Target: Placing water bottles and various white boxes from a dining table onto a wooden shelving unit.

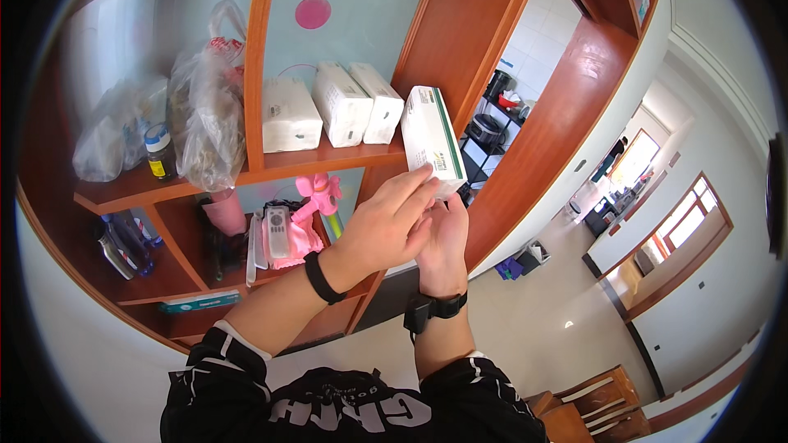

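A white soft tissue pack with a green stripe stands tilted at the right end of the upper wooden shelf. The fingertips of my left hand lie on its near lower end. Below that end, my right hand is turned palm up, with its thumb against the pack; its other fingers are partly hidden behind my left hand. Whether the shelf bears some of the pack's weight, I cannot tell. To the left on the same shelf are several more white tissue packs, set side by side.
Left of the upright divider, clear plastic bags and a blue-lidded jar share the shelf. A remote control and a pink flower-shaped item lie lower. A doorway is at right; wooden chairs stand lower right. A person is far off.
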A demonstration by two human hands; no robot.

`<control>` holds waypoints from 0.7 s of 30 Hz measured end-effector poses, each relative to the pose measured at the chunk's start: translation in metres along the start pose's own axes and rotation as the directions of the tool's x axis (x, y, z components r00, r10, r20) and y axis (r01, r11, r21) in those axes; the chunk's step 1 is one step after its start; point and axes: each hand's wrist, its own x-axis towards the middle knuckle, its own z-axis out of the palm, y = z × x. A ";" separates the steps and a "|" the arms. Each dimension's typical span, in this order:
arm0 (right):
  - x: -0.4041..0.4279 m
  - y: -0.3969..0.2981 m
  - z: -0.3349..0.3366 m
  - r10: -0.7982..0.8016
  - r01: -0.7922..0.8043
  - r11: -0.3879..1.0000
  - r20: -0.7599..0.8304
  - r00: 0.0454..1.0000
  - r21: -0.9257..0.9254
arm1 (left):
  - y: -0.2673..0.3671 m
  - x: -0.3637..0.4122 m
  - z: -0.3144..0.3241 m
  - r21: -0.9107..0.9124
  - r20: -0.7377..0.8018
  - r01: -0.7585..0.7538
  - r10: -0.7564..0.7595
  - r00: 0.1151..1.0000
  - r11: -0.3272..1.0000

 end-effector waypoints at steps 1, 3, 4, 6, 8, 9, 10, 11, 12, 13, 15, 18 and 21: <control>0.001 0.001 0.005 -0.036 0.033 0.996 -0.031 0.999 -0.086 | -0.001 0.000 0.001 0.016 0.034 -0.018 0.017 0.999 1.000; 0.002 0.007 0.016 -0.109 0.085 0.962 -0.078 0.991 -0.259 | -0.004 -0.001 0.000 0.039 0.047 0.006 -0.008 0.999 0.999; 0.000 0.009 0.023 -0.099 0.076 0.963 -0.074 0.992 -0.260 | -0.005 -0.001 -0.001 0.061 0.061 0.027 -0.031 0.998 0.998; -0.003 0.013 0.035 -0.173 0.120 0.951 -0.168 0.971 -0.285 | -0.006 0.000 -0.005 0.063 0.087 0.058 -0.063 0.994 0.996; 0.002 0.024 0.034 -0.289 0.205 0.864 -0.118 0.950 -0.460 | -0.009 0.002 -0.010 0.078 0.107 0.096 -0.104 0.989 0.992; 0.004 0.024 0.031 -0.417 0.302 0.728 -0.048 0.907 -0.615 | -0.008 0.005 -0.008 0.091 0.112 0.067 -0.077 0.991 0.994; 0.008 0.020 0.027 -0.493 0.402 0.626 0.060 0.868 -0.668 | -0.006 0.008 -0.009 0.102 0.118 0.032 -0.044 0.992 0.994; 0.024 0.011 0.009 -0.536 0.518 0.325 0.297 0.790 -0.791 | -0.004 0.009 -0.012 0.117 0.108 0.034 -0.047 0.993 0.993; 0.026 0.009 0.011 -0.546 0.501 0.061 0.392 0.741 -0.863 | -0.007 0.005 -0.017 0.143 0.161 0.053 -0.076 0.984 0.988; 0.026 0.008 0.016 -0.532 0.453 -0.215 0.493 0.689 -0.865 | -0.009 0.003 -0.023 0.163 0.212 0.067 -0.101 0.972 0.984; 0.031 0.007 0.020 -0.604 0.305 -0.317 0.439 0.665 -0.898 | -0.009 0.001 -0.044 0.302 0.197 0.050 -0.114 0.974 0.952; 0.042 -0.006 0.034 -0.515 0.331 -0.475 0.563 0.647 -0.815 | -0.013 0.015 -0.077 0.616 0.056 0.061 -0.122 0.991 0.786; 0.055 -0.004 0.053 -0.418 0.316 -0.465 0.520 0.745 -0.827 | -0.026 0.044 -0.106 0.795 -0.108 0.102 -0.025 0.994 0.597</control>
